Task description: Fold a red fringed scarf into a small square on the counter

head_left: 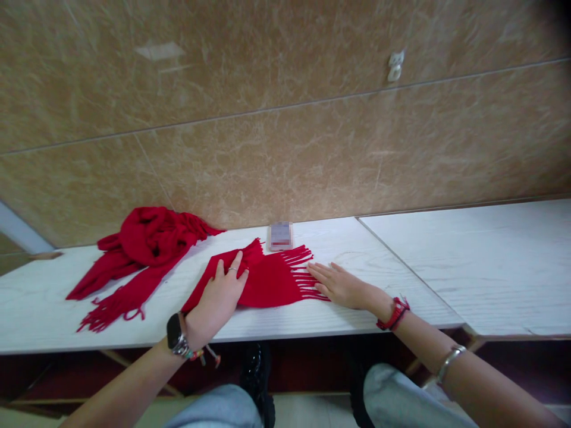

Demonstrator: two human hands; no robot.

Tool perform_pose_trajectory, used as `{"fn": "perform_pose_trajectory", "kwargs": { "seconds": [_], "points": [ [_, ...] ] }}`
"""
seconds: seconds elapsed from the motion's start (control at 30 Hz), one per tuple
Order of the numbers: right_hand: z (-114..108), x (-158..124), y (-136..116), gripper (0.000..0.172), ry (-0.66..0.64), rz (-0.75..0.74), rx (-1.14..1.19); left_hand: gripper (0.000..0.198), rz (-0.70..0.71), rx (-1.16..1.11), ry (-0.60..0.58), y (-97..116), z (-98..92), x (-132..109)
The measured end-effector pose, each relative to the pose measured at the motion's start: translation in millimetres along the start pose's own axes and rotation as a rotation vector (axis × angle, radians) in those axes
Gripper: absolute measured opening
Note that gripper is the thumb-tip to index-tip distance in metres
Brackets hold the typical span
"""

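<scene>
A red fringed scarf [276, 279] lies flat on the white wooden counter, its tassels pointing right. My left hand [223, 291] presses down on the scarf's left part with fingers spread. At the right end, the outstretched fingers of my right hand [339, 285] touch the tassels, palm low over the counter. Part of the scarf is hidden beneath my left hand and wrist. Farther left, a second red scarf [151, 244] sits in a loose heap with its fringe hanging toward the front.
A small rectangular device or card with a blurred face [280, 236] lies at the counter's back, behind the flat scarf. The white counter [446, 261] meets a brown marbled wall [285, 160]. A small white cat figure [395, 65] is on that wall. Open shelving runs below the front edge.
</scene>
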State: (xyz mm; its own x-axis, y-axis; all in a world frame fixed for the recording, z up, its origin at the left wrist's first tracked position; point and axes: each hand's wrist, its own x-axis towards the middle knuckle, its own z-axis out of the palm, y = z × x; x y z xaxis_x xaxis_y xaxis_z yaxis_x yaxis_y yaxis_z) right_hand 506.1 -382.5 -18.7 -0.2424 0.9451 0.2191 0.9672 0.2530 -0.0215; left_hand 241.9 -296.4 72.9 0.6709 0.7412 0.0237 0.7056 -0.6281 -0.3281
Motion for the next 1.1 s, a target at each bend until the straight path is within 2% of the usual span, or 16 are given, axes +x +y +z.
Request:
{"fn": "perform_pose_trajectory", "kwargs": {
  "seconds": [0.13,0.27,0.4,0.53,0.67,0.77,0.83,0.97,1.1],
  "points": [
    [3.7,-14.3,11.4,0.045,0.033,0.021,-0.058,0.064,-0.078,0.077,-0.078,-2.6,4.1,-7.1],
    [2.4,-30.2,20.4,0.045,0.033,0.060,-0.127,0.070,0.025,-0.031,-0.111,2.5,14.6,-11.6],
    [-5.7,-44.1,29.6,0.044,-0.022,0.067,-0.182,0.067,0.074,-0.128,-0.121,2.1,21.4,-8.7],
    [-12.6,-52.1,38.7,0.044,-0.100,0.057,-0.158,0.065,0.166,-0.239,-0.130,-10.3,23.8,-4.6],
    [-16.0,-51.0,49.3,0.047,-0.243,0.162,-0.103,0.069,0.190,-0.324,-0.184,-20.6,27.3,-4.6],
    [-24.7,-42.1,51.7,0.051,-0.293,0.243,-0.062,0.068,0.173,-0.297,-0.190,-18.8,28.6,-7.5],
    [-34.2,-30.2,44.8,0.051,-0.237,0.225,-0.037,0.066,0.142,-0.285,-0.196,-14.3,27.1,-10.3],
    [-46.7,9.5,8.0,0.058,-0.059,0.115,0.051,0.067,0.053,-0.329,-0.223,-5.3,22.9,-12.5],
    [-32.7,52.3,-31.1,0.061,-0.022,0.062,0.107,0.060,-0.015,-0.430,-0.165,-1.3,24.4,-2.9]
  ]
}}
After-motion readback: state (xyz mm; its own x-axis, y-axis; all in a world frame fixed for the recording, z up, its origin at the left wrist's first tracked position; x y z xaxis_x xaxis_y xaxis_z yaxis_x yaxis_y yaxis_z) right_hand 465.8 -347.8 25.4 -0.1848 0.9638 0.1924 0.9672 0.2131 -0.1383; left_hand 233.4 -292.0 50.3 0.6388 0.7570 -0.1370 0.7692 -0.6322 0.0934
